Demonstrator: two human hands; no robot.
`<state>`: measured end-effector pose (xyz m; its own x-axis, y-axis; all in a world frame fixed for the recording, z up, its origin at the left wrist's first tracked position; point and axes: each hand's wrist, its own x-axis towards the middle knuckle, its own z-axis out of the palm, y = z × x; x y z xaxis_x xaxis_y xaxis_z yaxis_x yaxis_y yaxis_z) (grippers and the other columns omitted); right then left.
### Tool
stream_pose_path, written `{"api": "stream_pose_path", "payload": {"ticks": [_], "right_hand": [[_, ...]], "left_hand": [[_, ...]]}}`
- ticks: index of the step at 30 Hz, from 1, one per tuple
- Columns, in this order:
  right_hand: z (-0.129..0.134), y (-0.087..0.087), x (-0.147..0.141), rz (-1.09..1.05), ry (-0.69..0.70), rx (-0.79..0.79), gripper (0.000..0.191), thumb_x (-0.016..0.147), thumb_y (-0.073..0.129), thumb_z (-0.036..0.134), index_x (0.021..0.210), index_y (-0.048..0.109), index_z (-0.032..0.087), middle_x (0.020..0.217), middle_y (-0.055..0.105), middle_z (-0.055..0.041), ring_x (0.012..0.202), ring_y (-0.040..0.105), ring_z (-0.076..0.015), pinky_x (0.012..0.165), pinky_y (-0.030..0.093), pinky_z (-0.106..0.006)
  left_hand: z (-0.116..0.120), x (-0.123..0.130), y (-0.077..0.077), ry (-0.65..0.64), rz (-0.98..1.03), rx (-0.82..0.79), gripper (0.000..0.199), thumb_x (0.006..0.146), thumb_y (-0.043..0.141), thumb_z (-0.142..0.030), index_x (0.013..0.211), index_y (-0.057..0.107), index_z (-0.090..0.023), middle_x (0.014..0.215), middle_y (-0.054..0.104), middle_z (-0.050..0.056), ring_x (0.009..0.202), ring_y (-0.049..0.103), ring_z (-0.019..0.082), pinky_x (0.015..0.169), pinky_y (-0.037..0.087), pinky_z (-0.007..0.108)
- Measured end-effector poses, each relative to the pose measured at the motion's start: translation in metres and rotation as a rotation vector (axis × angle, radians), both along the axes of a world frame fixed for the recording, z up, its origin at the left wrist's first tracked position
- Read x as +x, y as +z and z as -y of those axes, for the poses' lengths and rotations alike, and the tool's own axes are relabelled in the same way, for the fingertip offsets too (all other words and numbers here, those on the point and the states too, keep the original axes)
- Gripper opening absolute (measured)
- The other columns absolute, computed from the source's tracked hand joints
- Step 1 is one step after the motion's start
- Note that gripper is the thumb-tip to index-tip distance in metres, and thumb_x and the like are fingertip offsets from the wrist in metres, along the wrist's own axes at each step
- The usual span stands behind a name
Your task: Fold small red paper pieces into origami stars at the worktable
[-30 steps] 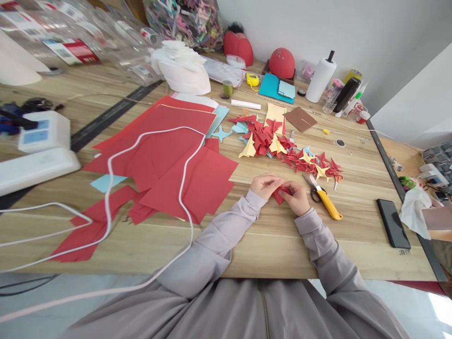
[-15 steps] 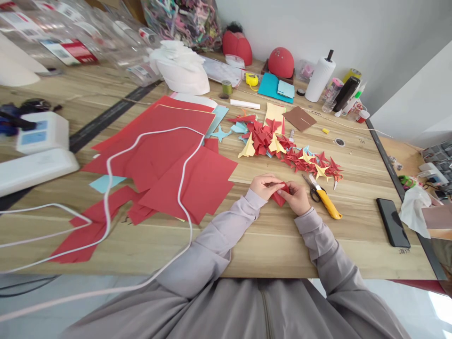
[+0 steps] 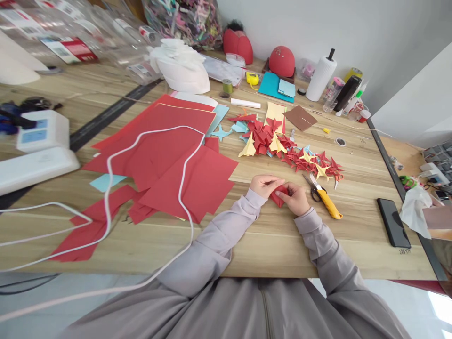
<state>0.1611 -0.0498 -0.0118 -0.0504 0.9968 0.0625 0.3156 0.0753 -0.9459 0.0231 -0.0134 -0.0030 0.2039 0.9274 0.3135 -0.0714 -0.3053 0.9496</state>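
A small folded piece of red paper (image 3: 278, 198) is between my hands, low over the table. My left hand (image 3: 265, 185) pinches its upper left edge, fingers pressed together. My right hand (image 3: 295, 197) grips it from the right, thumb on the paper's face. The fingers partly cover the paper. Behind my hands lies a pile of folded red, yellow and blue paper shapes (image 3: 263, 136). A yellow-handled cutter (image 3: 329, 203) and dark-handled scissors (image 3: 314, 192) lie just right of my right hand.
Large red sheets (image 3: 169, 155) spread on the left, with a white cable (image 3: 182, 181) looping over them. A black phone (image 3: 393, 222) lies near the right edge. A white power strip (image 3: 35, 170) sits far left. Bottles, tape and blue paper (image 3: 270, 87) stand or lie along the back.
The red paper has tilted and moved slightly left between my fingers. My right thumb and fingers have shifted a little left on it.
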Motion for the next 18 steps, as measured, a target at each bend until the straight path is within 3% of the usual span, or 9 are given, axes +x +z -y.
{"api": "stream_pose_path", "payload": {"ticks": [4,9,18], "right_hand": [[-0.001,0.0,0.002,-0.036,-0.026,-0.03,0.026,0.066,0.068,0.04,0.068,0.056,0.017,0.057,0.05,0.0034,0.051,0.041,-0.0096,0.049,0.035,-0.025],[-0.003,0.0,0.004,-0.122,-0.035,-0.038,0.028,0.066,0.068,0.043,0.069,0.055,0.018,0.059,0.051,0.003,0.052,0.043,-0.01,0.051,0.037,-0.025],[0.0,0.002,0.001,-0.001,-0.031,-0.022,0.023,0.068,0.066,0.036,0.066,0.054,0.016,0.055,0.047,0.0045,0.049,0.037,-0.0081,0.047,0.031,-0.022]], "left_hand": [[-0.002,0.0,0.0,0.011,0.093,-0.036,0.022,0.072,0.064,-0.035,0.063,0.068,-0.015,0.064,0.065,0.003,0.062,0.059,0.013,0.059,0.049,0.025],[-0.005,0.0,-0.009,-0.112,0.132,-0.082,0.028,0.056,0.076,-0.025,0.081,0.07,-0.014,0.081,0.067,0.007,0.071,0.061,0.015,0.064,0.051,0.027],[-0.005,0.0,-0.008,-0.042,0.072,-0.011,0.007,0.065,0.07,-0.021,0.069,0.069,-0.015,0.066,0.061,0.002,0.062,0.055,0.011,0.057,0.043,0.024]]}}
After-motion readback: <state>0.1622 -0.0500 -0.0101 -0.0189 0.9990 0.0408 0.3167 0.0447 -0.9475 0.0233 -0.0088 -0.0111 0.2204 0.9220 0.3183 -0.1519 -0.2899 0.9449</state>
